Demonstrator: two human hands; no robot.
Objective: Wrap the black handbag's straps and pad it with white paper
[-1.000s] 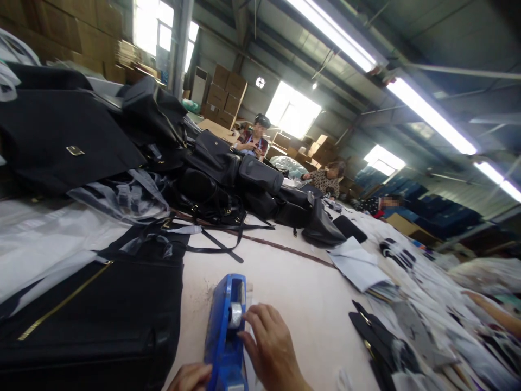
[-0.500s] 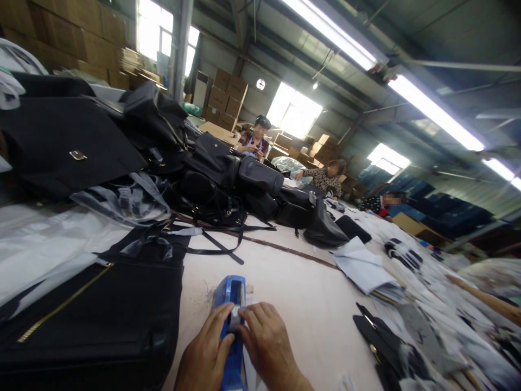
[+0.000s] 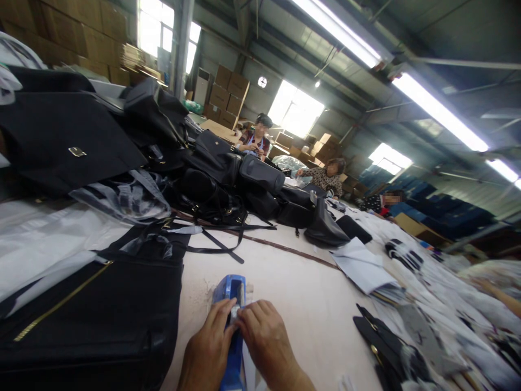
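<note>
A blue tape dispenser (image 3: 230, 288) lies lengthwise on the pale tabletop in front of me. Within its frame sits a small whitish roll of tape (image 3: 234, 311), mostly covered by my fingers. My left hand (image 3: 209, 342) pinches the roll from the left, thumb and fingers bent together. From the other side, my right hand (image 3: 266, 334) grips it with curled fingers, its fingertips close to those of the left. A black bag with a gold zipper (image 3: 101, 320) lies to the left of my left hand.
Black bags (image 3: 220, 163) are heaped across the back of the table. White papers (image 3: 366, 266) and black pieces with gold fittings (image 3: 382, 342) lie to the right. Several people, one being a person in patterned clothing (image 3: 325, 179), sit beyond. Someone's arm (image 3: 499, 296) reaches in at the right edge.
My left thumb has moved up and in against the tape roll, and both hands have drawn closer together. The dispenser stays in place. The arm at the right edge has shifted rightward.
</note>
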